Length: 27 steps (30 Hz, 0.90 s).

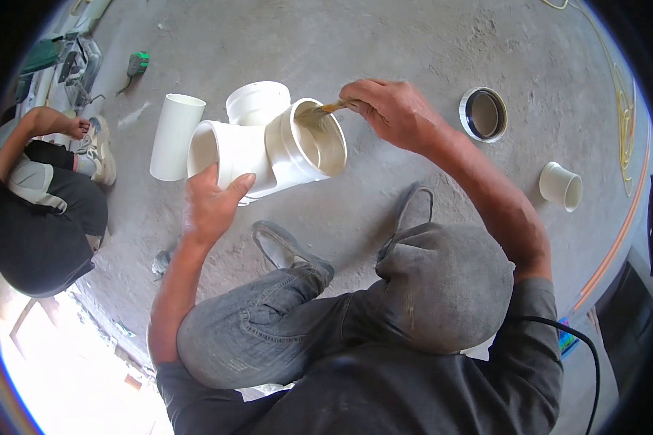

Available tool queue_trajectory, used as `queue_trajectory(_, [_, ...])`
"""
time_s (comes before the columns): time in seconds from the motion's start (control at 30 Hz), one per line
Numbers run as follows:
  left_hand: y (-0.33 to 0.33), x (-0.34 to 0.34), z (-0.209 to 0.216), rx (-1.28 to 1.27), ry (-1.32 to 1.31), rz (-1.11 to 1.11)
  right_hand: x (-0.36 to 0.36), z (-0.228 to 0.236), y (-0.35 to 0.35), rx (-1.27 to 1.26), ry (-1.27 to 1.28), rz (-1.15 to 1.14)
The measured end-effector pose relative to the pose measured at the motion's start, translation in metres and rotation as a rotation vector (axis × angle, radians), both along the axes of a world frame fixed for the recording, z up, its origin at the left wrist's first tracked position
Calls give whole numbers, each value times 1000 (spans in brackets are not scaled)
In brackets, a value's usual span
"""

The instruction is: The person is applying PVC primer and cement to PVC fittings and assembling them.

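**Entry: white pipe tee, socket being coated**

Concrete floor. My left hand [209, 206] grip closed around pipe tee [257, 148], held centre above floor. Right hand [392, 112] pinches brush [325, 109] inside right socket. Risk: glue dripping, tee twisting loose.

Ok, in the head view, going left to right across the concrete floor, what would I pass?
Crouching person → green tape measure → straight white pipe piece → white tee fitting in the left hand → right hand with brush → open can → small white coupling.

Pipe [175, 136] left of tee fitting [265, 145]; can [483, 114], coupling [561, 185] right.
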<state>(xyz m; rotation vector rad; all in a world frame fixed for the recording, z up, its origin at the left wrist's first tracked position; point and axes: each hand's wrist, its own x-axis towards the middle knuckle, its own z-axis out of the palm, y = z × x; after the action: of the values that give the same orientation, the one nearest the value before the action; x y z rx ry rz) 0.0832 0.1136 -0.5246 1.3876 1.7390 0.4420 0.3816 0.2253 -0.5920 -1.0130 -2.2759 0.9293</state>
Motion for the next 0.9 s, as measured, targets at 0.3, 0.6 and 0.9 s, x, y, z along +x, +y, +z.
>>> queue_trajectory(0.3, [1,-5,2,10,52,-13,24,20,-7,-234,-76,179])
queue_trajectory(0.6, [0,-13,-6,-94,-61,18,7,34,-16,-1007,335,-40])
queue_trajectory(0.9, [5,-14,-1,-177,-198,24,-15,23,-22,89,95,65])
